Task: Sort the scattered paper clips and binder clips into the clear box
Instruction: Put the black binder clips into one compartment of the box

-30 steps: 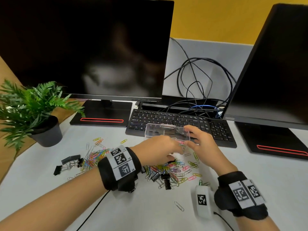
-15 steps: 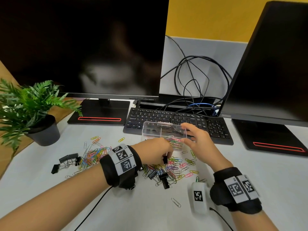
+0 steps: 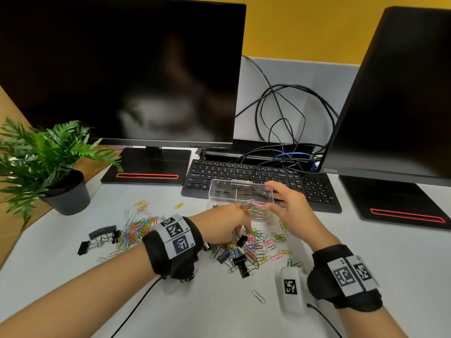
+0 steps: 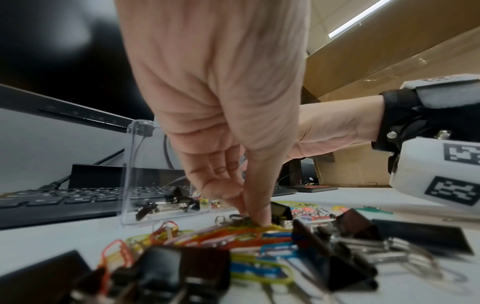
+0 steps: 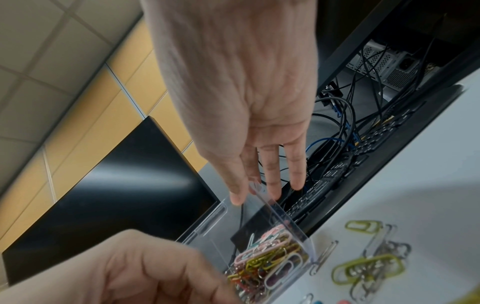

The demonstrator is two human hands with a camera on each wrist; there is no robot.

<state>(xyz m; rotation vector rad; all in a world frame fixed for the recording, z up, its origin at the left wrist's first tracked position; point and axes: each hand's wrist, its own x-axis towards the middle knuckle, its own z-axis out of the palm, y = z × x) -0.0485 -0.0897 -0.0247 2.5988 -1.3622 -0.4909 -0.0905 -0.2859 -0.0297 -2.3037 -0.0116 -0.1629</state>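
Note:
The clear box [image 3: 227, 191] [image 4: 155, 174] [image 5: 215, 216] stands in front of the keyboard. Coloured paper clips [image 3: 253, 211] [image 5: 270, 257] fill its right compartment and black binder clips [image 4: 166, 205] lie in its left. My right hand [image 3: 272, 197] [image 5: 259, 195] holds the box's right end, thumb on the near wall and fingers on the far rim. My left hand [image 3: 240, 236] [image 4: 253, 218] reaches down into the mixed pile [image 3: 253, 247] just before the box. Its thumb and fingertips pinch at a black binder clip [image 3: 242, 241] [image 4: 281, 209].
A second heap of paper clips [image 3: 136, 230] and loose binder clips [image 3: 102, 231] lie to the left. One paper clip [image 3: 258, 296] lies nearer me. Behind are the keyboard [image 3: 256, 176], two monitors [image 3: 122, 69] [image 3: 402, 93] and tangled cables [image 3: 288, 118]. A potted plant [image 3: 48, 167] stands far left.
My left hand has come back from over the box's right compartment and dropped down to the pile in front of it. My right hand has stayed on the box.

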